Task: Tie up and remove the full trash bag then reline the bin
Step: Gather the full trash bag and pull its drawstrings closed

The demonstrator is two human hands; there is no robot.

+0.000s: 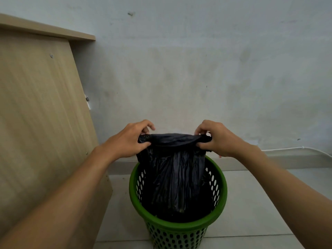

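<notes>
A black trash bag (173,175) hangs down into a green perforated bin (220,198) on the floor. Its top edge is stretched flat between my hands, above the bin's rim. My left hand (128,139) grips the bag's left top corner with curled fingers. My right hand (216,139) pinches the right top corner. The bag's lower part sits inside the bin, its bottom hidden in the dark interior.
A light wooden furniture panel (41,114) stands close on the left, next to the bin. A pale wall (197,69) lies behind. A white cable (296,149) runs along the wall's base at right. Light floor tiles (260,203) surround the bin.
</notes>
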